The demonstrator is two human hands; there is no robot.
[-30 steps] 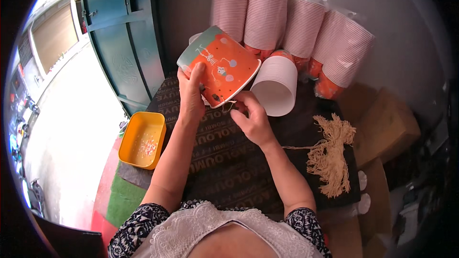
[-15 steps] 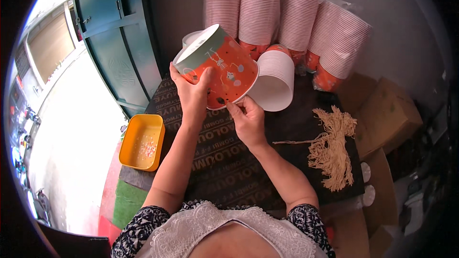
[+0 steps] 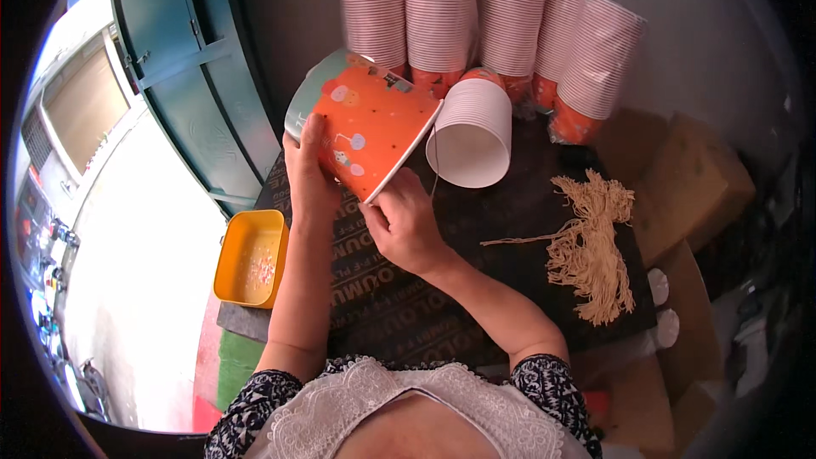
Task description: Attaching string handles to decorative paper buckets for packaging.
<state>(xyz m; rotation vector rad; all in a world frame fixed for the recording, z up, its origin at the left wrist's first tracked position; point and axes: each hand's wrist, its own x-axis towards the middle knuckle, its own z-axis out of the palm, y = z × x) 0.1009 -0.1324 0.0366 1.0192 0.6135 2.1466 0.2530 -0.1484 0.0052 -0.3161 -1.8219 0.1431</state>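
A large orange paper bucket (image 3: pixel 374 119) with a pale green base band and small printed figures is tilted in the air over the table, its mouth facing lower right. My left hand (image 3: pixel 308 166) grips its side near the base, thumb across the printed wall. At the white rim is my right hand (image 3: pixel 401 221), fingers curled at the mouth; their tips are partly hidden, so what they pinch cannot be made out. A thin cord (image 3: pixel 435 153) hangs in a line from the rim's upper edge down beside my right hand.
Behind lies a nested stack of white-lined buckets (image 3: pixel 474 153). Tall wrapped stacks (image 3: pixel 442 21) line the wall. A yellow tray (image 3: pixel 223 259) with small beads sits at left, a bundle of beige cords (image 3: pixel 592 246) at right on the black table (image 3: pixel 476 289). Cardboard boxes (image 3: pixel 693 191) stand beyond.
The bucket has turned and moved left, its mouth swinging further to the right. My right hand has shifted lower left along the rim, and a thin cord now shows beside it.
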